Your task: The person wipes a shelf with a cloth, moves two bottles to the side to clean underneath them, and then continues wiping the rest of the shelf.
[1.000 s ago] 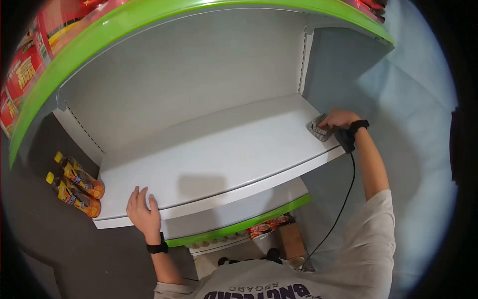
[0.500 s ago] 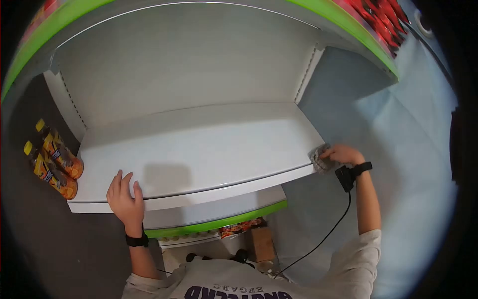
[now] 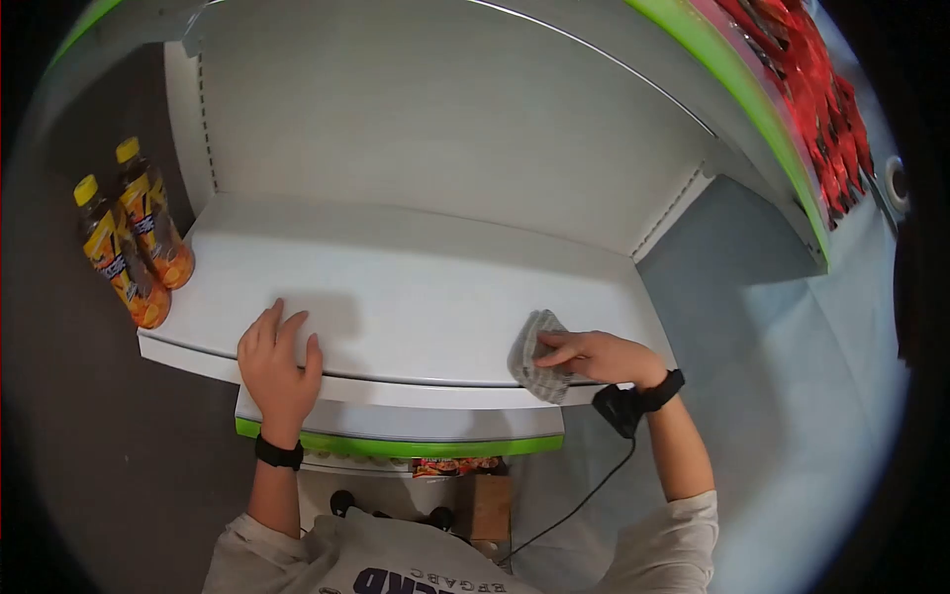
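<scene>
My right hand (image 3: pixel 599 357) grips a grey checked cloth (image 3: pixel 542 366) near the right front of the white shelf (image 3: pixel 416 287). Part of the cloth lies on the shelf top, and its lower corner hangs over the front edge. My left hand (image 3: pixel 280 358) rests at the shelf's front edge towards the left, fingers apart and holding nothing. Two orange drink bottles with yellow caps, a front bottle (image 3: pixel 121 252) and a rear bottle (image 3: pixel 156 218), stand at the shelf's left end.
An upper shelf with a green edge strip (image 3: pixel 752 99) juts out above, bearing red packets (image 3: pixel 807 99) at the right. Below is another green-edged shelf (image 3: pixel 416 445), with colourful packets (image 3: pixel 455 466) under it. A cardboard box (image 3: pixel 485 505) sits lower down. A cable (image 3: pixel 584 505) runs from my right wrist.
My right hand has moved the cloth leftward from the shelf's right front corner onto its top. My left hand stays by the front edge. The camera view has tilted.
</scene>
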`<state>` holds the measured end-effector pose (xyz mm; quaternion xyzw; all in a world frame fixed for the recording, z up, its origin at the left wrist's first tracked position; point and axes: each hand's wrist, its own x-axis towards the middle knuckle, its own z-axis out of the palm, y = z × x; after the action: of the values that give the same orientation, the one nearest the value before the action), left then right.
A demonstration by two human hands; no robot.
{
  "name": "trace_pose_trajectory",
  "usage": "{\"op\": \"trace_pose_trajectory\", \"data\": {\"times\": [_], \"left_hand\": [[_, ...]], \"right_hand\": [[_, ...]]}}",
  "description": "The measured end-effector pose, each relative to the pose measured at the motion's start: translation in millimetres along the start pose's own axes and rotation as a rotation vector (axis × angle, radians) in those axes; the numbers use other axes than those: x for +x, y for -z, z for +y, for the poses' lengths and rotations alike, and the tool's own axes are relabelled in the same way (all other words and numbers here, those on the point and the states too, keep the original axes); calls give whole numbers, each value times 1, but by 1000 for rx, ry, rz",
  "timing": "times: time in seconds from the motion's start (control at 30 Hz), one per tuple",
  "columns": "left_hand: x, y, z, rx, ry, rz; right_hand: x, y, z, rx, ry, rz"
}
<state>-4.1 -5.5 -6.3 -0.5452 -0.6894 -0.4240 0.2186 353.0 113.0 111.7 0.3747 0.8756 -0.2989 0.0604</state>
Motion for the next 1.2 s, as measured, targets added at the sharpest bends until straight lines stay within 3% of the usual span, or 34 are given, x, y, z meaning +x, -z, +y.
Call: {"op": "trace_pose_trajectory", "data": {"times": [0.1, 0.17, 0.3, 0.37, 0.63, 0.7, 0.87, 0.93, 1.03, 1.13, 1.2], "left_hand": [[0, 0, 0, -11, 11, -9], [1, -1, -1, -5, 9, 6], [0, 1, -2, -28, 19, -9], [-1, -1, -5, -27, 7, -26], [0, 6, 4, -53, 52, -13], [1, 3, 2, -41, 69, 1], [3, 4, 4, -14, 78, 60], [0, 0, 0, -36, 47, 23], [-2, 0, 0, -64, 43, 33], [1, 3, 1, -87, 51, 36], [2, 4, 2, -116, 57, 39]], "right_hand": [[45, -5, -32, -123, 41, -67], [74, -12, -45, -196, 278, -42], [120, -30, -84, -287, 420, -69], [134, -44, -103, -406, 547, 62], [177, -50, -144, -454, 677, -70], [185, -49, -157, -456, 561, -115], [238, -42, -170, -641, 497, -136], [254, -41, -183, -690, 224, 11], [294, -31, -189, -761, 87, 40], [313, -7, -196, -729, 62, -73], [325, -7, -194, -741, 5, -22]]}}
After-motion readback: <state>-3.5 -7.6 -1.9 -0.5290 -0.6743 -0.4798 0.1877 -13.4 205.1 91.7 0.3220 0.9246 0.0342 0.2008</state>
